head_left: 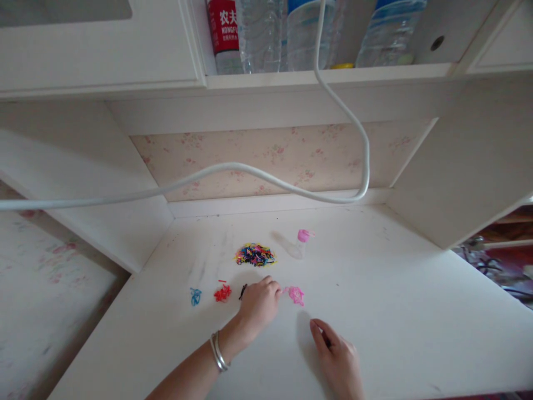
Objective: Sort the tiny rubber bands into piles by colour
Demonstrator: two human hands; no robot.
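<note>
My left hand (260, 303), a bangle (219, 351) on its wrist, is closed just above the table. Its fingertips are pinched beside a small pile of pink rubber bands (296, 295); what they hold, if anything, is hidden. Partly behind this hand lie a few black bands (242, 291). My right hand (337, 355) is nearer the front, thumb and forefinger pressed together, and I cannot make out anything between them. Farther left are a red pile (222, 292) and a blue pile (195, 296). Beyond the hands lies a mixed heap of coloured bands (255, 255).
A small clear bottle with a pink cap (303, 236) stands right of the heap on the white table (400, 311). A white cable (250, 171) hangs across the view. Plastic bottles (260, 36) fill the shelf above, and side panels border the table.
</note>
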